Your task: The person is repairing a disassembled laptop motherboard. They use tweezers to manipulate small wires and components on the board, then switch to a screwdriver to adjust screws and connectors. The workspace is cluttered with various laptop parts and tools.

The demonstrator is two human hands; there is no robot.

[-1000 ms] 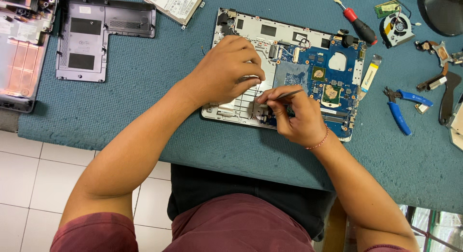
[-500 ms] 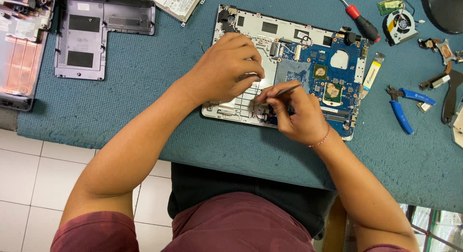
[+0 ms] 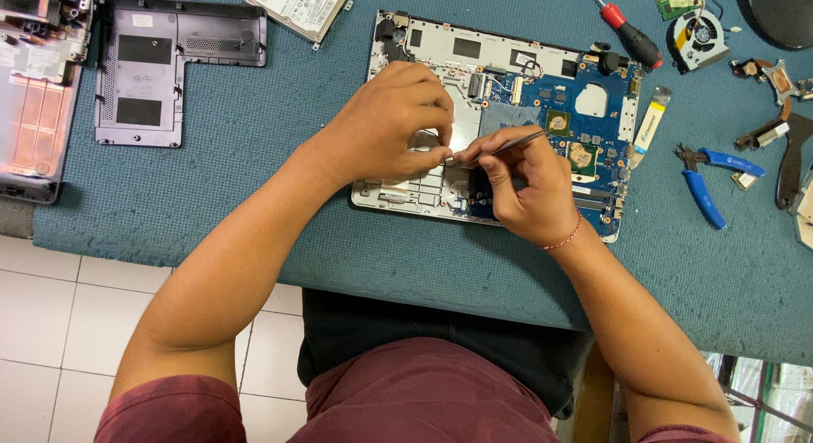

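From the head view, the left hand has shifted a little up the opened laptop base since a moment ago, its fingertips now pinched together over the silver frame. The right hand stays curled around thin metal tweezers, tips meeting the left fingers beside the blue circuit board; the fine picking goes on

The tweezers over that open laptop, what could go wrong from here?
1. The metal tweezers in the right hand work right above the bare blue motherboard; a slip might scratch it or bridge contacts.
2. The left hand pinches something small at the tweezer tips; if dropped, it could vanish into the open laptop base.
3. The pliers and other loose parts lie close by; a forearm could knock them.
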